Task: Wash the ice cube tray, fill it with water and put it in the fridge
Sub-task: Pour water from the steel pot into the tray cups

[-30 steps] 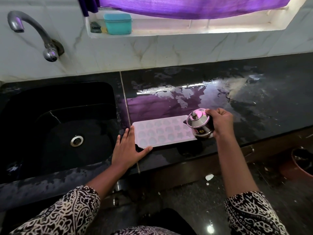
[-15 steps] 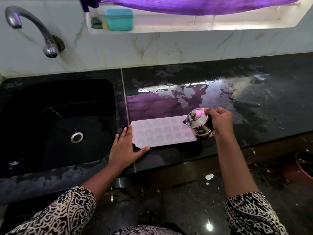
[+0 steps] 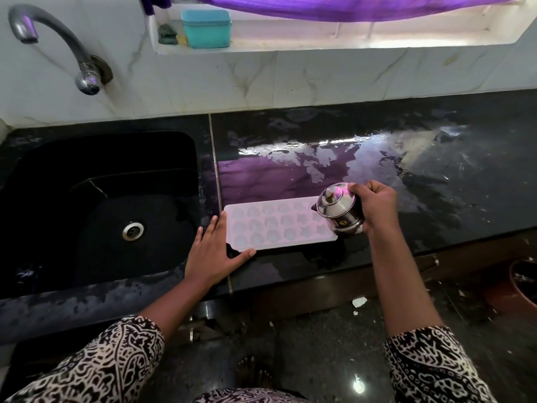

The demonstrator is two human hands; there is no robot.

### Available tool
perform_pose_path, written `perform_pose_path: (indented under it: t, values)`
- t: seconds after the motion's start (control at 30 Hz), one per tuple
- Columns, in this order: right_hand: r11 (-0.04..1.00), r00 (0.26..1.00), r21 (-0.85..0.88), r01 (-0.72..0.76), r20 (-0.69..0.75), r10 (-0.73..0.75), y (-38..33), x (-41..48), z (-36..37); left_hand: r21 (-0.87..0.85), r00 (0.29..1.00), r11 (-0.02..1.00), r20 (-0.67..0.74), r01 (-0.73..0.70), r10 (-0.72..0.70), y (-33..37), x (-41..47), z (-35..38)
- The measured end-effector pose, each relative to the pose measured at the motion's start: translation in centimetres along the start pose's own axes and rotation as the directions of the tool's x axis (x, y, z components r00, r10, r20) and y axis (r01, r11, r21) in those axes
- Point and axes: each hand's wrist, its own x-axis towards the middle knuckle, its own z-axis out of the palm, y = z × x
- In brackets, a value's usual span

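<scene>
A pale pink ice cube tray [image 3: 276,223] with several shaped cavities lies flat on the black counter [image 3: 436,181], just right of the sink. My left hand [image 3: 213,254] rests flat on the counter with fingers spread, touching the tray's left end and front corner. My right hand [image 3: 374,206] grips a small steel lidded pot [image 3: 338,209], tilted with its spout toward the tray's right end. The pot covers the tray's far right cavities. I cannot see any water stream.
A black sink [image 3: 96,205] with a round drain lies to the left, under a curved tap [image 3: 55,45]. The counter is wet with puddles behind the tray. A teal box [image 3: 207,28] sits on the window ledge. A brown pot [image 3: 520,286] stands on the floor at right.
The view has shifted slightly. Both hands, the tray and the pot keep nearly the same places; the pot stays tilted over the tray's right end.
</scene>
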Motion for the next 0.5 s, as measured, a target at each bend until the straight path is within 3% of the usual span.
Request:
perform_pose_path:
  t: [0.5]
  values:
    - [1.000,1.000,-0.013,-0.016,0.004,0.016,-0.66,-0.03,0.40,-0.006,1.000,1.000,0.005,0.003,-0.003,-0.08,0.09,0.13]
